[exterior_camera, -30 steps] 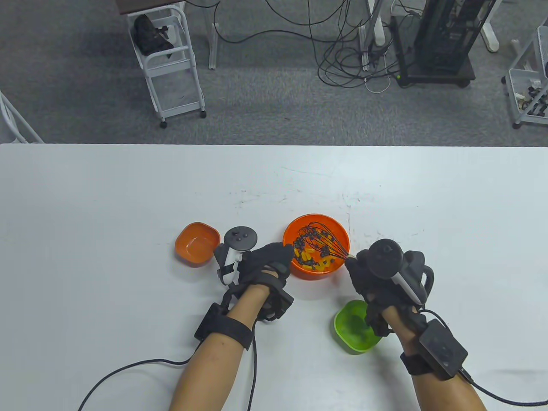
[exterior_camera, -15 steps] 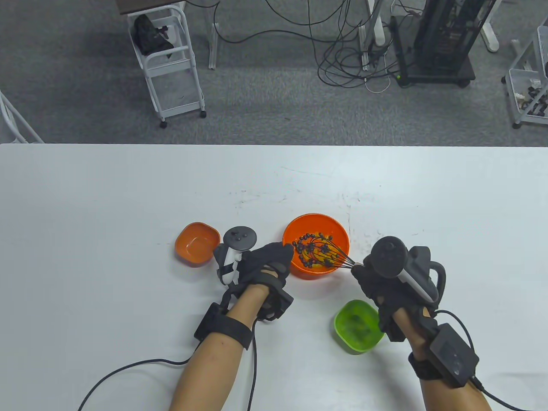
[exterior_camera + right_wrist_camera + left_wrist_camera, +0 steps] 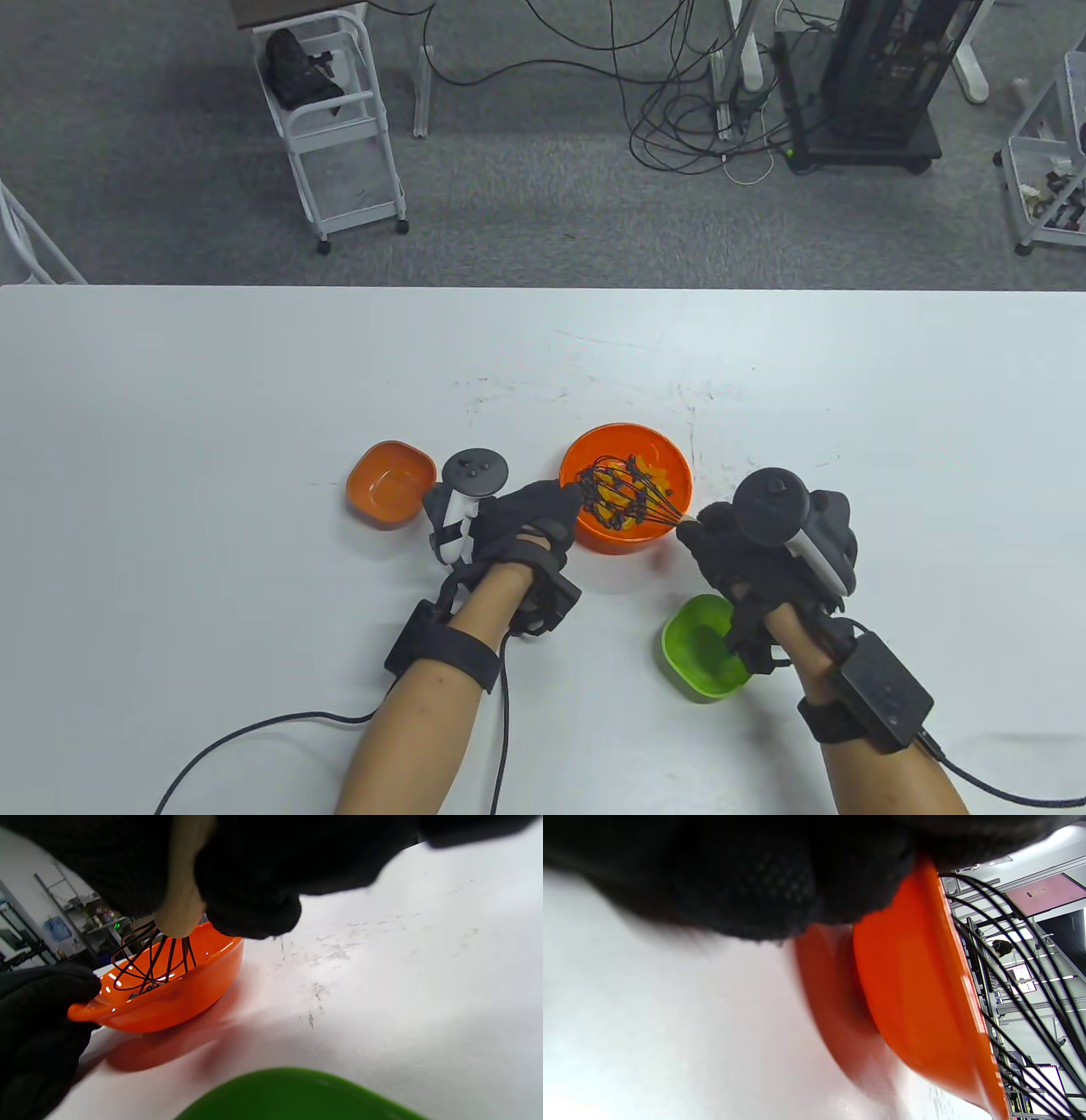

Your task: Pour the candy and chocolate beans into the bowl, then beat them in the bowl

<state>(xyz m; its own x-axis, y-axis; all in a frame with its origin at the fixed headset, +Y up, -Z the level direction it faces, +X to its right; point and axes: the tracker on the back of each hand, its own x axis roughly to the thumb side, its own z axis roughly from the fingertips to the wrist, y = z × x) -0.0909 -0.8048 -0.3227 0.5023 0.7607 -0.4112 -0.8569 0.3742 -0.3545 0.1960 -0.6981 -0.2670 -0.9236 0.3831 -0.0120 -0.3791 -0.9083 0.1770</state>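
A round orange bowl [image 3: 670,463] near the table's middle holds yellow candy [image 3: 652,469] and dark chocolate beans [image 3: 612,501]. My right hand [image 3: 721,543] grips the pale handle of a black wire whisk [image 3: 632,492] whose head is down in the bowl. The handle [image 3: 182,895] and wires show in the right wrist view above the bowl [image 3: 178,997]. My left hand [image 3: 530,514] holds the bowl's left rim; in the left wrist view its glove [image 3: 755,878] lies on the bowl [image 3: 912,984], with whisk wires [image 3: 1018,984] behind.
A small empty orange dish [image 3: 390,482] sits left of my left hand. A small empty green dish [image 3: 700,654] lies under my right wrist, also low in the right wrist view [image 3: 297,1094]. Glove cables trail to the table's near edge.
The whisk head has swept around inside the bowl, from the right side toward the left. My right hand swung right, then back left. The left hand and bowl stayed put.
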